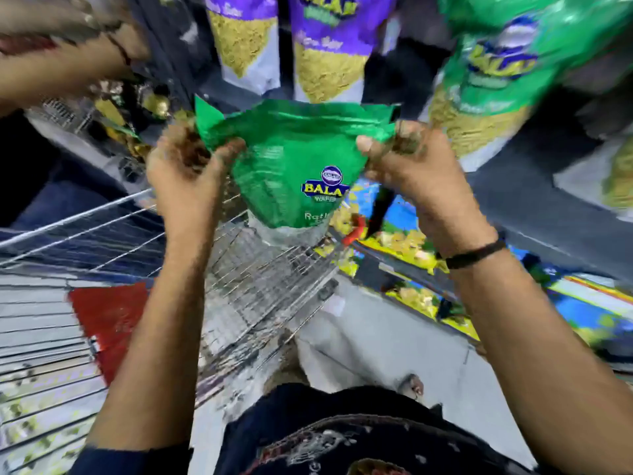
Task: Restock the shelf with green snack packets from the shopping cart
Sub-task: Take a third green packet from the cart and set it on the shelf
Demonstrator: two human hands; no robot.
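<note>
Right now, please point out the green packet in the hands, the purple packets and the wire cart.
Green packet (291, 173), head view, on its front above the logo.
Purple packets (329, 46), head view, on the right one's front.
Wire cart (260, 296), head view, on its mesh wall.

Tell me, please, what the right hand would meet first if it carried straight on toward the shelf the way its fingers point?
Probably the green packet on the shelf, up and right of the right hand, which has a grip on the held green packet. Depth is blurred, so I am unsure.
</note>
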